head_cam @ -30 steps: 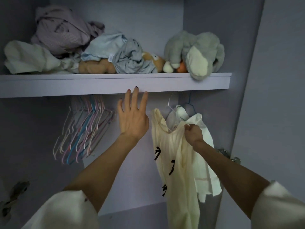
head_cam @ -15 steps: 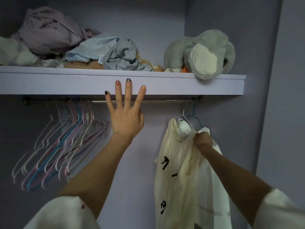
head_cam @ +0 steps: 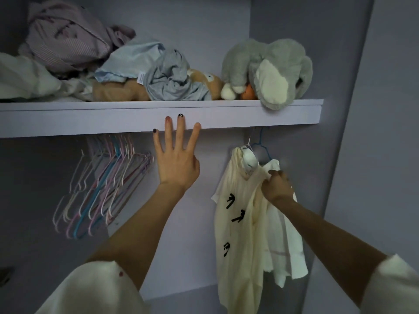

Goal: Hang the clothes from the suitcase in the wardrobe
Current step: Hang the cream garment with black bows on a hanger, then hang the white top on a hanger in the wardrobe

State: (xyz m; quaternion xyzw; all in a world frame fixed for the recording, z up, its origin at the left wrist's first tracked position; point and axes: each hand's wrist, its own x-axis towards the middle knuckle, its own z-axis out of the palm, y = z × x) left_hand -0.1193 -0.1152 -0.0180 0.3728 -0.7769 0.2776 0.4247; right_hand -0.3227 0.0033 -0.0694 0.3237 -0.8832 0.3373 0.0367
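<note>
Right hand (head_cam: 275, 185) grips the cream shirt (head_cam: 240, 223) at center right, left hand (head_cam: 176, 159) spread open mid-frame; hanging step, next hooking its hanger onto the rail.

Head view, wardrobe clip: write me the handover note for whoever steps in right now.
Left hand: open, fingers spread, raised in front of the shelf edge; contact unclear.
Right hand: grips the cream T-shirt near its collar.
The cream T-shirt hangs below the shelf beside a white garment; hanger hooks show above them, the rail itself is hidden.
Empty hangers bunch at left.
Done: these two appear hung.
Left: release, then fetch more; the suitcase is out of view.
</note>
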